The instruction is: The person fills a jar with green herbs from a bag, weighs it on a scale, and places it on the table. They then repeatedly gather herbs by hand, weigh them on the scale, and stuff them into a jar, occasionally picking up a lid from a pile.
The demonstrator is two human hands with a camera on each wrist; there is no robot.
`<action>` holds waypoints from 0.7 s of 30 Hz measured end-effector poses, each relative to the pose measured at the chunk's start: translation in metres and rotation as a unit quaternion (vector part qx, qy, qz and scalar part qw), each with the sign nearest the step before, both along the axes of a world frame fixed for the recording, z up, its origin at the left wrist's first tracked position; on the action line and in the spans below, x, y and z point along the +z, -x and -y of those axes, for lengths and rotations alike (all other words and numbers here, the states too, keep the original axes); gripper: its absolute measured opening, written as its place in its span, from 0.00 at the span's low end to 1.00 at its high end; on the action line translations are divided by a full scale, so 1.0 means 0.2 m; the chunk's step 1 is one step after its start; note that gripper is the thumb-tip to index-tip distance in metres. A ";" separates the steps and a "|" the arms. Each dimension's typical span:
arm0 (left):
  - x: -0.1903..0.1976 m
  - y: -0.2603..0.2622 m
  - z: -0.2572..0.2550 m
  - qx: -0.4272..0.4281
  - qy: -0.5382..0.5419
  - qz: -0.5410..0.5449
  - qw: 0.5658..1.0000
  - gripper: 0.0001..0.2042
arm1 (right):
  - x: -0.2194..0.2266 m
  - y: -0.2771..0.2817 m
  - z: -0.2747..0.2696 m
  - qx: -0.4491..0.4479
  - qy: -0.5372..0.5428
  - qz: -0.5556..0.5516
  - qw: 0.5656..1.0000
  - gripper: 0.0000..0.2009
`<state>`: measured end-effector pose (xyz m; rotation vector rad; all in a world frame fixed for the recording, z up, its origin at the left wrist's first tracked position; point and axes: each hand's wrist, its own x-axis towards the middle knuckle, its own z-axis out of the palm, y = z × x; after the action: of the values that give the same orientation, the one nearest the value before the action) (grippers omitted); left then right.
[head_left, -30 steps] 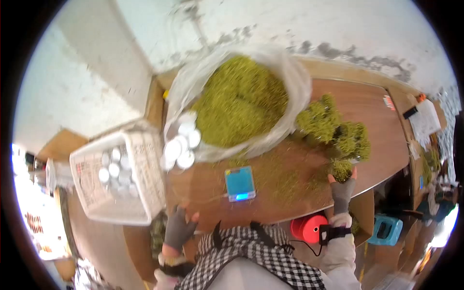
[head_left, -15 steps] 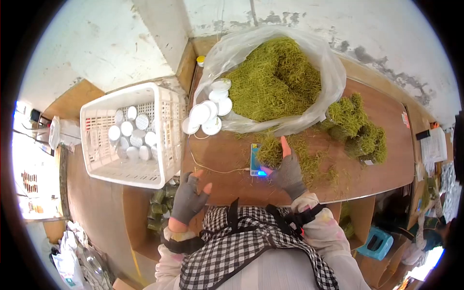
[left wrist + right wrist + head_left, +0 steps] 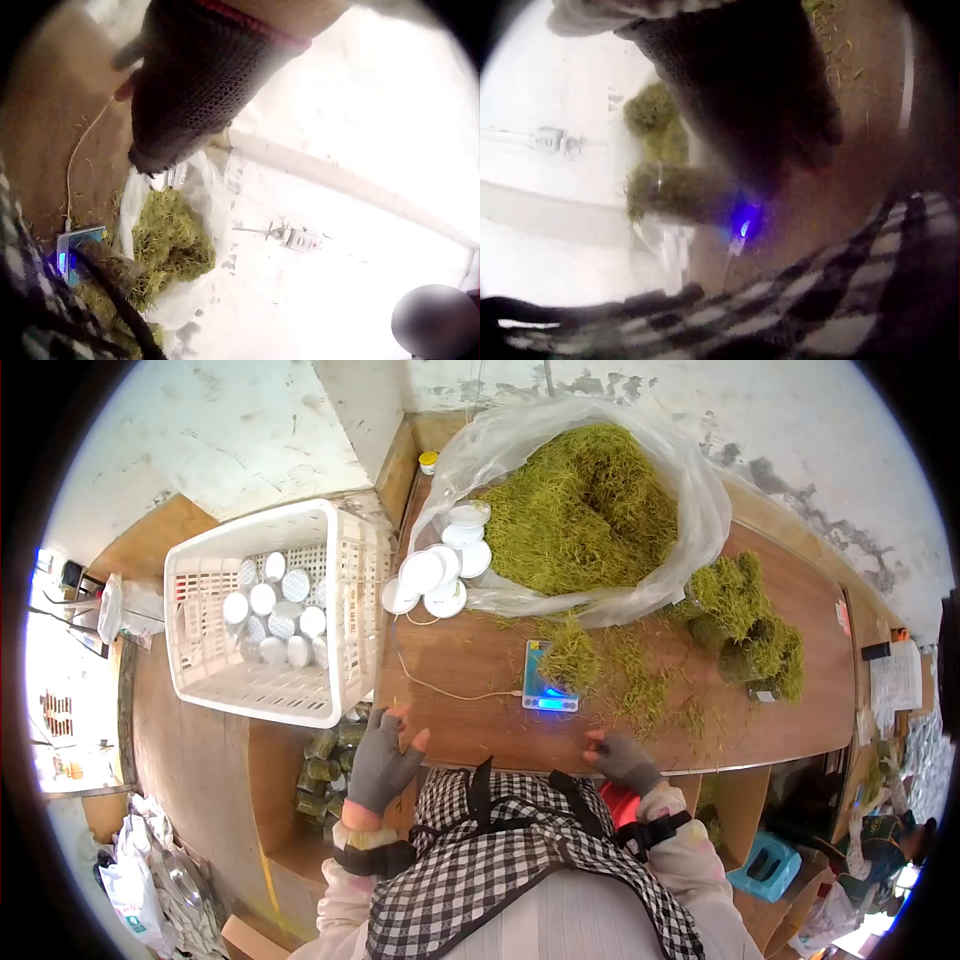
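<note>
On a small digital scale (image 3: 533,702) with a lit blue display stands a clear jar (image 3: 682,191), heaped with dry green plant strands (image 3: 570,658). My right hand (image 3: 622,760), in a grey fingerless glove, is at the table's front edge, just right of the scale, fingers loosely bent and holding nothing. Gloved the same way, my left hand (image 3: 385,765) hovers by the front left of the table with thumb apart and no object in its grasp. Behind the scale lies a large clear plastic bag (image 3: 705,550) full of the same strands (image 3: 580,520).
Several overfilled jars (image 3: 745,625) stand at the right. White lids (image 3: 425,572) are piled left of the bag, beside a white plastic basket (image 3: 345,615) holding more lids (image 3: 265,600). A cable (image 3: 440,705) runs to the scale. Loose strands (image 3: 640,685) litter the table.
My right hand brought a filled jar from the right onto the scale, let go and drew back to the table edge. My left hand stayed near the front left.
</note>
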<state>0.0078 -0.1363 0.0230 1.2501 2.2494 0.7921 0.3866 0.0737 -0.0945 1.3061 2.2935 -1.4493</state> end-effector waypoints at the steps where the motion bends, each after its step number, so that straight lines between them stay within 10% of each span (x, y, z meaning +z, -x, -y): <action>1: 0.01 0.00 -0.02 -0.003 0.001 0.000 1.000 0.26 | 0.03 0.06 0.02 -0.003 0.001 0.000 1.000 0.26; 7: 0.02 -0.02 -0.11 -0.030 -0.018 0.017 0.999 0.26 | -0.05 0.23 -0.02 0.140 -0.022 -0.009 0.990 0.26; 13: 0.03 -0.05 -0.25 -0.084 0.021 -0.006 0.996 0.28 | 0.20 0.13 -0.18 -0.074 -0.140 0.090 0.983 0.30; 21: -0.02 -0.30 -0.70 -0.222 -0.156 -0.056 0.961 0.30 | 0.48 0.43 -0.17 -0.025 -0.376 -0.196 0.905 0.29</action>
<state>0.0673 0.0035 0.0183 1.9028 1.8554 0.9370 0.3002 0.1081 0.0007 1.3008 3.3201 -0.8993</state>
